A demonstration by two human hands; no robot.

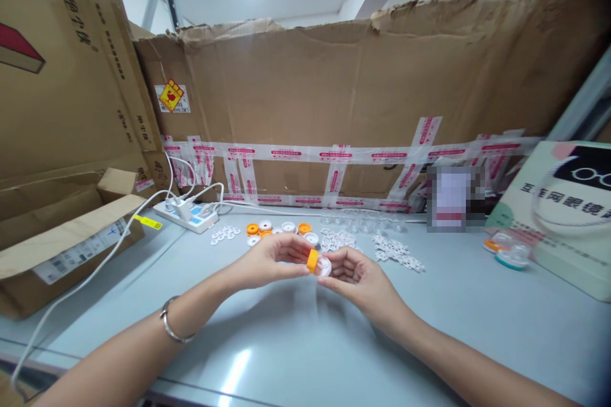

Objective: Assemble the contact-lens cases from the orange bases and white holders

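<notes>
My left hand [274,259] pinches an orange round cap [312,261], held on edge above the table. My right hand [356,275] grips a clear round plastic piece [324,266] right beside the cap; whether the two touch I cannot tell. Just behind my hands lie several orange and white round caps [287,227]. A heap of small white plastic parts [338,240] sits behind the right hand, with more white parts [397,252] to its right. Along the back stands a row of clear plastic pieces [365,221].
A power strip [188,213] with white cables is at the back left, near an open cardboard box [62,235]. Small white pieces [225,234] lie beside it. Finished-looking clear cases [513,255] rest at right before a printed box [563,216]. A large carton [305,89] walls the back.
</notes>
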